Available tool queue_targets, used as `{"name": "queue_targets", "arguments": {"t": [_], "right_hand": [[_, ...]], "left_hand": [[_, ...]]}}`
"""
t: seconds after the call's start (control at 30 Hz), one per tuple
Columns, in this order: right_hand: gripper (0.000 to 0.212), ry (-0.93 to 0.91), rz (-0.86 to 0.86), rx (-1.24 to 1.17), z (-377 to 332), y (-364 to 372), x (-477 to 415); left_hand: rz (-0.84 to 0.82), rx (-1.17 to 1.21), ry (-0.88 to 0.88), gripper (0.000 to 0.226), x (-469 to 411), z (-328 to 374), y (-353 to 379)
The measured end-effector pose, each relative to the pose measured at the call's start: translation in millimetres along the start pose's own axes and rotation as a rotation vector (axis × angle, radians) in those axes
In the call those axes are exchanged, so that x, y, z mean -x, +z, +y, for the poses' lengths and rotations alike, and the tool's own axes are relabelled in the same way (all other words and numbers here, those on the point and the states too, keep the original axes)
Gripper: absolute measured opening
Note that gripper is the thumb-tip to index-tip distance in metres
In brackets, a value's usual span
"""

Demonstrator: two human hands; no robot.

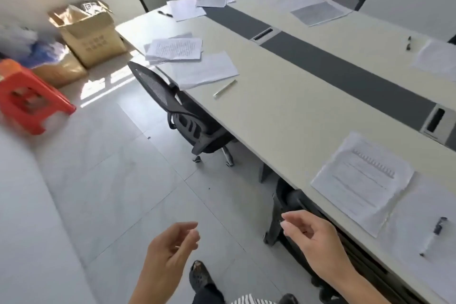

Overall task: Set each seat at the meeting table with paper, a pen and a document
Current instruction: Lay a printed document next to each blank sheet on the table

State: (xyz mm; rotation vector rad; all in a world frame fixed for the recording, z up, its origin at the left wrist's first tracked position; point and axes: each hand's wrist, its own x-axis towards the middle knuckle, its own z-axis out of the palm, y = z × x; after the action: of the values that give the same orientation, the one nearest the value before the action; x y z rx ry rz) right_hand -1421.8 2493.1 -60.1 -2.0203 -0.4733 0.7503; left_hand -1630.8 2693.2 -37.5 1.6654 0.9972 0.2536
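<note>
A long cream meeting table [291,111] with a grey centre strip runs from lower right to the far end. At the nearest seat lie a printed document [362,181] and a dark pen [433,236]. Further along the near side sit a printed stack [175,49], blank paper [206,70] and a light pen [225,88]. More sheets [185,8] and a dark pen [164,14] lie at the far left corner, and papers [319,12] with a pen [408,42] on the far side. My left hand [170,252] and my right hand [313,237] hang empty over the floor, fingers loosely curled.
A black mesh chair [172,106] is tucked in at the near side and another chair [291,217] stands under the table by my right hand. An orange stool [27,99], cardboard boxes [91,32] and bags stand at the left wall. Grey tiled floor [111,180] stretches ahead.
</note>
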Motion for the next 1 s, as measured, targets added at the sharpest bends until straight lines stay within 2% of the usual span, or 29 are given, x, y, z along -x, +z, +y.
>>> {"name": "queue_targets", "arguments": {"t": [0.13, 0.33, 0.5, 0.63, 0.77, 1.0], "right_hand": [[0.012, 0.003, -0.062, 0.013, -41, 79, -27], [0.01, -0.051, -0.208, 0.026, -104, 176, -65], [0.013, -0.029, -0.206, 0.063, -136, 209, -114], [0.013, 0.003, -0.197, 0.091, -159, 228, -170], [0.012, -0.022, -0.191, 0.067, -196, 250, -249], [0.015, -0.081, -0.172, 0.001, -287, 283, -373]], "left_hand": [[0.085, -0.003, -0.055, 0.018, -21, -26, -93], [0.231, 0.034, -0.138, 0.007, -59, -53, -200], [0.244, 0.073, -0.185, 0.01, -111, -51, -232], [0.256, 0.109, -0.228, 0.035, -170, -45, -254], [0.263, 0.06, -0.216, 0.008, -248, -29, -286], [0.281, 0.043, -0.119, 0.013, -375, 19, -340]]}}
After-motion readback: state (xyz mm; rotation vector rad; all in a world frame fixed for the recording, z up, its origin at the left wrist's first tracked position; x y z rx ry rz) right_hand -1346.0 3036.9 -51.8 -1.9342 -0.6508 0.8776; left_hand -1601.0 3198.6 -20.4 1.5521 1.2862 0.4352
